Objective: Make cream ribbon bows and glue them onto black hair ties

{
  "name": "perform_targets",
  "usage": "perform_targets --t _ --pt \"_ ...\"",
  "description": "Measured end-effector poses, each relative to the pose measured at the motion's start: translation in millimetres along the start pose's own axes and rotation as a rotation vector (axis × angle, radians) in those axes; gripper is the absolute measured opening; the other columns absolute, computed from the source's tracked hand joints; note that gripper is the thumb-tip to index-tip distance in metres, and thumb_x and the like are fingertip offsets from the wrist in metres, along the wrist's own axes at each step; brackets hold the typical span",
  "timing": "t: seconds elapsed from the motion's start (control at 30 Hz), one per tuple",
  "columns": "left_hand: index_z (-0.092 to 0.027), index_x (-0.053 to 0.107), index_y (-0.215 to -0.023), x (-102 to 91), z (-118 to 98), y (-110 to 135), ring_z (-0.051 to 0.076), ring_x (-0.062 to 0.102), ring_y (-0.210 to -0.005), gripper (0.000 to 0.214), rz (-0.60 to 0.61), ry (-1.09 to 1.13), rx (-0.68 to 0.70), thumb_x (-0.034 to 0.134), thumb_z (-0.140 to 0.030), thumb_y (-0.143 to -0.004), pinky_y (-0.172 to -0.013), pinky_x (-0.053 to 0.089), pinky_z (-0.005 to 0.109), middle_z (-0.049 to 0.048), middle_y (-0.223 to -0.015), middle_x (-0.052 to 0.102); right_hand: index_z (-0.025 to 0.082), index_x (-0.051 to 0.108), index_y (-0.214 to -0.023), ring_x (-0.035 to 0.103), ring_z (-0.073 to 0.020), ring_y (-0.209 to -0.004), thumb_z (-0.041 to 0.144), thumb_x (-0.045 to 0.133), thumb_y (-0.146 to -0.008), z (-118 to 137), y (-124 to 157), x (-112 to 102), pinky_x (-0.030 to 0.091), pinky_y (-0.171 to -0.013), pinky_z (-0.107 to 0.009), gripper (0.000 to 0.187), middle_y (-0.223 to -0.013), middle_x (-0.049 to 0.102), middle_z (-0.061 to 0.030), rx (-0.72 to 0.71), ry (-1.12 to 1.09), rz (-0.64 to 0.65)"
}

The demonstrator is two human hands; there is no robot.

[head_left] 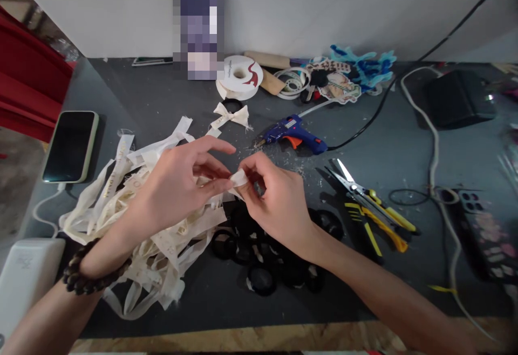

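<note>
A short piece of cream ribbon (238,178) is pinched between my two hands above the table. My left hand (184,174) grips its left side with thumb and fingertip, while the other fingers are curved loosely. My right hand (279,198) closes thumb and forefinger on its right end. Beneath my left hand lies a tangled heap of cream ribbon strips (157,285), some with printed letters. Several black hair ties (262,278) are piled below my right hand, partly hidden by it. Beyond my hands sits a cream bow (230,116) with a black hair tie behind it.
A blue glue gun (295,132) lies beyond my right hand, its black cable running to the upper right. Scissors (360,190) and yellow-handled tools lie right. A ribbon spool (239,74) stands at the back. A phone (70,147) and white power bank (30,279) are left.
</note>
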State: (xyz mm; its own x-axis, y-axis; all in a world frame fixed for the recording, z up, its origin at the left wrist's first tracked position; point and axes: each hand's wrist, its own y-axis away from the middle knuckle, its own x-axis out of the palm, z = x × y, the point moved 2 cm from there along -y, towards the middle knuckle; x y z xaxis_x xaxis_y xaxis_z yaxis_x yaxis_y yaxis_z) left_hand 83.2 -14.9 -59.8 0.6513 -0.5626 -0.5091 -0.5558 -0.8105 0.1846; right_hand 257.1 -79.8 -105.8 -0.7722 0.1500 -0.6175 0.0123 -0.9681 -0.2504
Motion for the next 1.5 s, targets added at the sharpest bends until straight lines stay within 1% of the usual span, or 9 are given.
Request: perform_targets --t 0.13,0.33,0.5,0.6,0.7,0.87,1.13,1.37,1.5 --pt "-0.024 0.067 -0.115 4.1 -4.2 2.1 0.019 0.078 -0.082 0.03 -0.014 0.046 -0.071 0.077 -0.028 -0.087 -0.075 0.062 0.028 0.0004 -0.086 0.079 0.022 0.056 -0.093 0.054 -0.0096 -0.061 0.015 0.063 -0.092 -0.6 0.8 0.8 0.038 -0.059 -0.023 0.011 -0.075 0.063 0.0049 -0.014 0.015 0.034" --pt "-0.024 0.064 -0.117 3.2 -1.8 1.3 0.02 0.078 -0.078 0.038 0.028 0.088 -0.126 0.078 -0.022 -0.082 -0.066 0.062 0.027 -0.0003 -0.085 0.079 0.021 0.054 -0.083 0.048 -0.0103 -0.059 0.012 0.057 -0.093 3.8 -0.1 2.7 0.035 -0.058 -0.025 0.014 -0.069 0.055 0.0048 -0.006 0.0 0.083" --pt "-0.024 0.066 -0.112 -2.2 -2.2 0.9 0.018 0.078 -0.081 0.029 0.015 0.095 -0.108 0.076 -0.025 -0.085 -0.066 0.06 0.025 0.0004 -0.087 0.079 0.022 0.061 -0.095 0.061 -0.0117 -0.068 0.017 0.06 -0.096 1.4 -2.4 0.6 0.043 -0.063 -0.024 0.006 -0.081 0.068 0.0032 0.034 -0.101 0.099" --pt "-0.022 0.067 -0.111 -3.7 -3.8 0.1 0.016 0.076 -0.079 0.027 -0.057 0.054 -0.065 0.075 -0.023 -0.085 -0.071 0.06 0.024 -0.0007 -0.085 0.077 0.024 0.065 -0.109 0.072 -0.0146 -0.085 0.016 0.059 -0.097 -0.5 -5.3 -3.1 0.049 -0.073 -0.025 0.016 -0.1 0.077 0.0008 0.099 -0.197 0.103" --pt "-0.021 0.067 -0.112 -1.3 -4.1 -0.6 0.014 0.073 -0.075 0.029 -0.088 0.014 -0.01 0.075 -0.02 -0.084 -0.073 0.058 0.025 -0.0019 -0.083 0.075 0.025 0.068 -0.115 0.073 -0.0174 -0.094 0.024 0.063 -0.097 2.0 -6.9 -7.0 0.051 -0.078 -0.027 0.018 -0.109 0.078 -0.001 0.097 -0.224 0.06" --pt "-0.02 0.068 -0.107 0.6 -0.1 -1.9 0.014 0.074 -0.078 0.021 -0.011 0.086 0.011 0.074 -0.023 -0.087 -0.073 0.058 0.025 -0.0004 -0.085 0.076 0.025 0.074 -0.093 0.071 -0.0155 -0.079 0.031 0.072 -0.093 4.6 -6.1 -8.4 0.051 -0.072 -0.025 0.006 -0.087 0.078 0.0022 0.101 -0.218 0.01" --pt "-0.02 0.068 -0.108 -2.1 6.2 -6.6 0.016 0.074 -0.078 0.027 0.088 0.126 -0.053 0.075 -0.039 -0.09 -0.07 0.056 0.025 0.0011 -0.084 0.078 0.023 0.074 -0.088 0.067 -0.0128 -0.071 0.025 0.072 -0.092 3.2 -6.4 -7.6 0.048 -0.066 -0.022 0.005 -0.079 0.076 0.003 0.129 -0.216 0.051" --pt "-0.023 0.068 -0.112 -0.2 14.2 -8.9 0.015 0.069 -0.076 0.024 0.178 0.257 -0.124 0.07 -0.033 -0.09 -0.065 0.051 0.026 0.0009 -0.084 0.075 0.021 0.074 -0.087 0.066 -0.0118 -0.068 0.019 0.071 -0.092 1.5 -8.3 -5.9 0.047 -0.065 -0.022 0.007 -0.079 0.076 0.0026 0.15 -0.199 0.124" --pt "-0.024 0.069 -0.106 4.7 15.6 -9.5 0.012 0.062 -0.068 0.017 0.216 0.408 -0.196 0.068 -0.025 -0.089 -0.061 0.046 0.023 -0.0021 -0.078 0.07 0.022 0.074 -0.086 0.069 -0.0144 -0.072 0.017 0.069 -0.091 -1.8 -8.2 -4.6 0.048 -0.066 -0.024 0.008 -0.081 0.077 0.0015 0.184 -0.206 0.175"
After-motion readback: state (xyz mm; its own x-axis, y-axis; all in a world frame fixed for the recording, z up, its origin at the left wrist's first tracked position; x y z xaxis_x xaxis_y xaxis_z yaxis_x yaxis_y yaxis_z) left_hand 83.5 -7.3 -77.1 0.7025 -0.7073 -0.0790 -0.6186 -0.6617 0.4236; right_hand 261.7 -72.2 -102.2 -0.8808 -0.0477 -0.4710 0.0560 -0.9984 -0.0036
